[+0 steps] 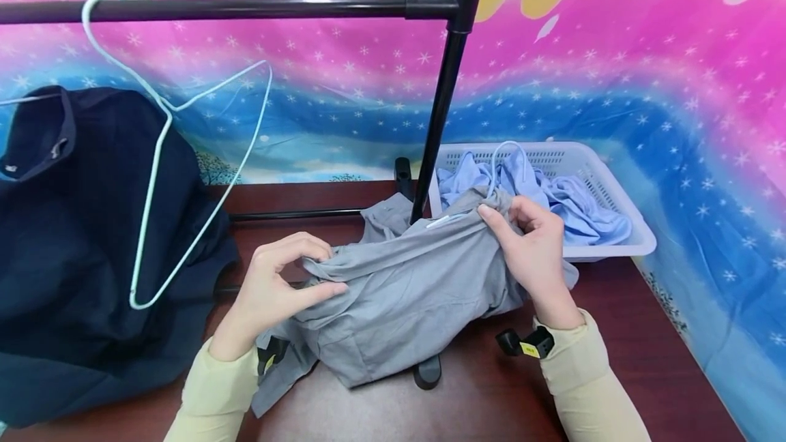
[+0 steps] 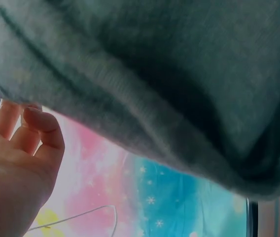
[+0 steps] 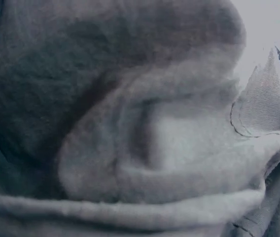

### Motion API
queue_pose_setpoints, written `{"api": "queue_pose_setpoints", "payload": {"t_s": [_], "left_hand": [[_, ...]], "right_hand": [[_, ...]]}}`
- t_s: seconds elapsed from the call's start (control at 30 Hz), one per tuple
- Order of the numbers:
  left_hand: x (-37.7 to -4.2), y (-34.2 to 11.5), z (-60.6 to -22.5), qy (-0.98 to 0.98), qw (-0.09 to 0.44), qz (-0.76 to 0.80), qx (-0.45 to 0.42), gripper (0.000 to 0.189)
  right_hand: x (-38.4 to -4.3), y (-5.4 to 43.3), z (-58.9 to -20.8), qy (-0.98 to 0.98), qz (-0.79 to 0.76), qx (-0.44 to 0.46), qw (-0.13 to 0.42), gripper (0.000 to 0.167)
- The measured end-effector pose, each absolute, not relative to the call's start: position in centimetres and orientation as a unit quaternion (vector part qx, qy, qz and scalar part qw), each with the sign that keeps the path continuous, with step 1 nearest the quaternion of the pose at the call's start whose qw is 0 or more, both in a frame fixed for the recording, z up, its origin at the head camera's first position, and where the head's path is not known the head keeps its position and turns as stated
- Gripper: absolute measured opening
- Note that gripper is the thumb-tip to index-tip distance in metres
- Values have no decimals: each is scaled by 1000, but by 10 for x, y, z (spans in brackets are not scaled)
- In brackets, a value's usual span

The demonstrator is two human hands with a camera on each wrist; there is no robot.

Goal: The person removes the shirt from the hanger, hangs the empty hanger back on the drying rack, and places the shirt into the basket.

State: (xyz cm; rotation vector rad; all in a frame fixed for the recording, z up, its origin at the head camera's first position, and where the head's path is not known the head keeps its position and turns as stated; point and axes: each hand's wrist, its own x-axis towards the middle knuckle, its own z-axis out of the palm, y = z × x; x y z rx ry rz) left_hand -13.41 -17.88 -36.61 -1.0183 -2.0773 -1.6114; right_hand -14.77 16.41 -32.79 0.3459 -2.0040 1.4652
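A grey shirt (image 1: 411,305) hangs bunched between both hands over the dark red table. My left hand (image 1: 276,285) grips its left part, cloth between thumb and fingers. On the other side my right hand (image 1: 534,244) pinches the shirt close to the collar. Out of the collar rises the pale hook (image 1: 493,172) of a hanger; the cloth hides most of that hanger. Grey fabric (image 2: 179,74) fills much of the left wrist view, with the left fingers curled at its edge. Folded fabric (image 3: 130,148) covers nearly all of the right wrist view.
A black rack (image 1: 276,8) stands across the back, its post (image 1: 439,114) behind the shirt. From its rail hangs a bare pale-green hanger (image 1: 153,176), beside a dark navy garment (image 1: 110,244). A white basket (image 1: 638,230) holds light blue clothes (image 1: 577,207) at right.
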Motion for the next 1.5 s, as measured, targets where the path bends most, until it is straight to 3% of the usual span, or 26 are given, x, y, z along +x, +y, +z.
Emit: {"api": "queue_pose_setpoints", "payload": {"t_s": [0.3, 0.5, 0.77, 1.07, 1.37, 1.5], "left_hand": [[-126, -172, -357, -660, 76, -605, -438, 51], [-124, -173, -351, -657, 74, -621, -421, 49], [-135, -177, -349, -626, 67, -626, -461, 39], [-132, -184, -351, -681, 55, -636, -359, 38], [-135, -178, -353, -722, 99, -625, -281, 30], [-133, -180, -351, -737, 92, -605, -287, 49]], "right_hand": [[-150, 172, -329, -749, 578, 143, 291, 20], [-148, 173, -326, -749, 580, 147, 283, 18], [-146, 173, -321, -746, 577, 134, 305, 14], [-145, 166, -321, -734, 583, 120, 327, 21], [-144, 162, -324, -730, 580, 105, 346, 29], [-148, 165, -330, -734, 576, 106, 343, 28]]}}
